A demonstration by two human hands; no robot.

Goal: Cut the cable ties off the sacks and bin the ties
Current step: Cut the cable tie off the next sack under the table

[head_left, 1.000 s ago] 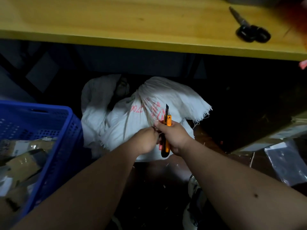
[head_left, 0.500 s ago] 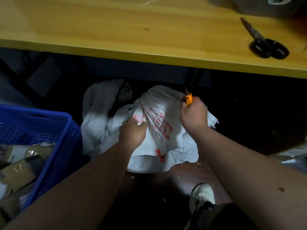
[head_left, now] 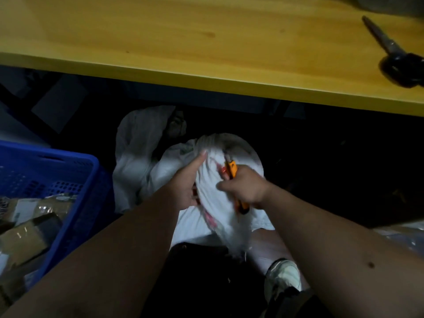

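A white woven sack (head_left: 213, 203) with red print lies on the dark floor under the yellow table. My left hand (head_left: 188, 182) grips the sack's gathered neck from the left, thumb pointing up. My right hand (head_left: 246, 188) holds an orange utility knife (head_left: 231, 169), its blade end pointing up against the bunched fabric. No cable tie is visible; the neck is blurred and partly hidden by my hands. A second white sack (head_left: 137, 154) lies behind to the left.
The yellow table (head_left: 206, 72) overhangs the sacks. Black-handled scissors (head_left: 394, 56) lie on it at the right. A blue plastic crate (head_left: 68, 180) with cardboard packets stands at the left. My shoe (head_left: 284, 274) is on the floor below. Clear plastic (head_left: 401, 239) lies at the right.
My right hand has come down from the sack's top to its neck, the knife now upright against the fabric. My left hand shifted to clasp the neck, and the sack's loose end has swung down towards me.
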